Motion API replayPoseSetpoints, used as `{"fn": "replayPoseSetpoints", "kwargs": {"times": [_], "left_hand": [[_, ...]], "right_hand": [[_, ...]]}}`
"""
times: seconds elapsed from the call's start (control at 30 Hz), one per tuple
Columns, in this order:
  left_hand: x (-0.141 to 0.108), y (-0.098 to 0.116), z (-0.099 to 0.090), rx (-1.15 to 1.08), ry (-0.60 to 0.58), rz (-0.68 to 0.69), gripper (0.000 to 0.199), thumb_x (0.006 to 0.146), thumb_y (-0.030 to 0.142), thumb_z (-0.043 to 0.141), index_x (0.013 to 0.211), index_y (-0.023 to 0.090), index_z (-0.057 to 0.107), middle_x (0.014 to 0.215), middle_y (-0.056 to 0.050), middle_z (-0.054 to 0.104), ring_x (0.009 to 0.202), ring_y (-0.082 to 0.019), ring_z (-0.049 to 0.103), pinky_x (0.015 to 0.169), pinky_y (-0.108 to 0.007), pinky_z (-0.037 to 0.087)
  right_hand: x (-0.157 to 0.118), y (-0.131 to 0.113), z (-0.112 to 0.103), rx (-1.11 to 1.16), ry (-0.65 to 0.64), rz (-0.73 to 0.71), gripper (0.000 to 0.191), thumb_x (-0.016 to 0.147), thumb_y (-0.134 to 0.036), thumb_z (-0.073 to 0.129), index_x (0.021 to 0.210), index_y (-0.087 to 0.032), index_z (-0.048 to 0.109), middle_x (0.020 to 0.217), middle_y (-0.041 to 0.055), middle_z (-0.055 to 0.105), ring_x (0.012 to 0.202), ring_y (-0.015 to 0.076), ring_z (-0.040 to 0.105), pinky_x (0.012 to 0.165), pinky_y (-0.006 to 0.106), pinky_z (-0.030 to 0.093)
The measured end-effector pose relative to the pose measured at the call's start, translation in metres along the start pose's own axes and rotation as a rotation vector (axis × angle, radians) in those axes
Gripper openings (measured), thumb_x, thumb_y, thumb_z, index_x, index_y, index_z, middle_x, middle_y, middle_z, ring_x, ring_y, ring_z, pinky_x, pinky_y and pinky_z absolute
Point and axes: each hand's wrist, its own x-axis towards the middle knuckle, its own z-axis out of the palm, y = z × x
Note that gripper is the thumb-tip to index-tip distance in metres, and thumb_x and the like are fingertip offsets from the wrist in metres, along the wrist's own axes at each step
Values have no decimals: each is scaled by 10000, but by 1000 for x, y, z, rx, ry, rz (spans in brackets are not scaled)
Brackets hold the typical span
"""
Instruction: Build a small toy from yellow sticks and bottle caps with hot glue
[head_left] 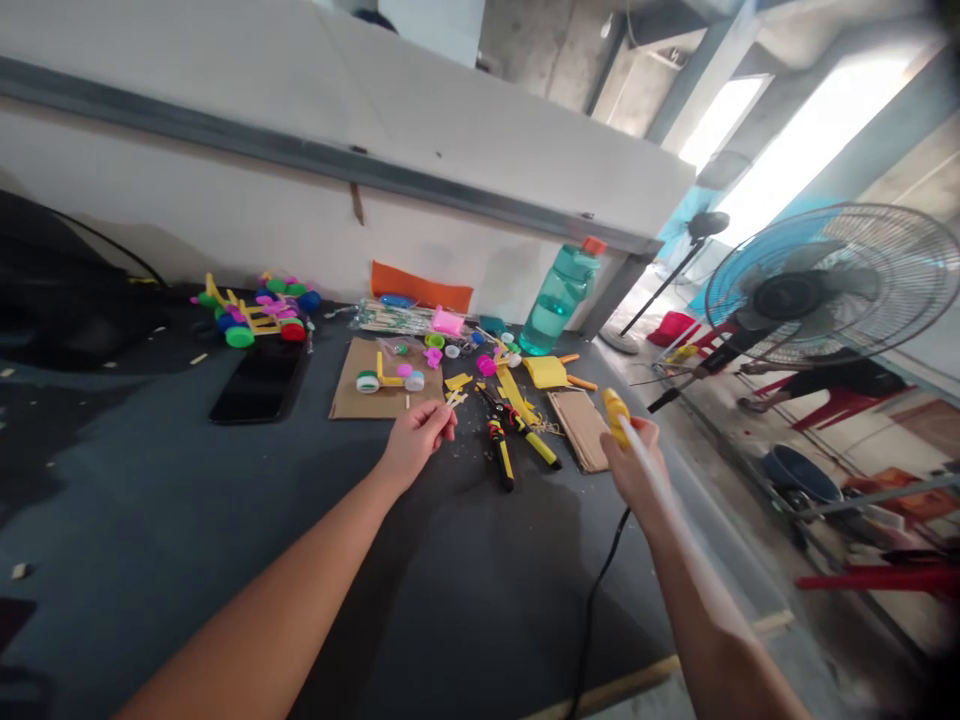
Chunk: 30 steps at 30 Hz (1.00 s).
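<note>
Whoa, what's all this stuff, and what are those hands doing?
A person's left hand is pinching some small pale sticks. The right hand holds a yellow tool, and a black cord hangs below that hand. Two tools with yellow-and-black handles lie between the hands. Behind the left hand, a little piece with round caps sits on brown cardboard. A colorful jumble of caps and yellow sticks sits farther left.

It's prob. a wkshop, w/ pliers (pixel 500 455) on tbl (pixel 480 600)
</note>
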Motion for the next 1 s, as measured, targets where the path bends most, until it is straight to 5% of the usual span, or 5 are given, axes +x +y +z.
{"fn": "replayPoseSetpoints", "kwargs": {"times": [0.23, 0.67, 0.77, 0.87, 1.0], "left_hand": [[-2, -1, 0, 13, -18, 14, 279, 807, 396, 537, 671, 154, 558, 530, 24, 531, 409, -46, 366, 385, -169, 222], [-6, 5, 6, 159, -151, -23, 274, 825, 362, 496, 657, 153, 551, 525, 23, 525, 434, -56, 371, 413, -176, 243], [-9, 7, 11, 201, -228, -52, 289, 812, 381, 503, 646, 149, 552, 509, 22, 519, 428, -60, 374, 412, -179, 248], [-12, 10, 17, 182, -291, -96, 320, 807, 417, 510, 635, 149, 538, 500, 23, 513, 408, -57, 366, 400, -180, 239], [-16, 15, 21, 141, -364, -155, 344, 798, 449, 527, 631, 148, 534, 484, 27, 504, 385, -51, 351, 386, -180, 225]], "right_hand": [[0, 32, 12, -403, -157, 12, 414, 838, -313, 385, 1187, -101, 318, 901, 125, 628, 818, 258, 636, 658, 313, 421], [-7, 3, 11, -581, -74, -226, 407, 817, -400, 500, 1089, -98, 491, 1015, 186, 573, 995, 339, 531, 775, 433, 433], [-13, -24, 2, -277, -17, -476, 336, 808, -317, 530, 1098, -147, 514, 1014, 133, 584, 990, 280, 531, 839, 416, 436], [-24, -55, 3, 177, -183, -721, 322, 831, -237, 501, 1151, -202, 507, 962, 73, 594, 848, 186, 581, 763, 318, 495], [-40, -73, 18, 365, -296, -858, 408, 809, -183, 543, 1213, -228, 501, 1061, 72, 588, 940, 185, 571, 838, 332, 492]]}}
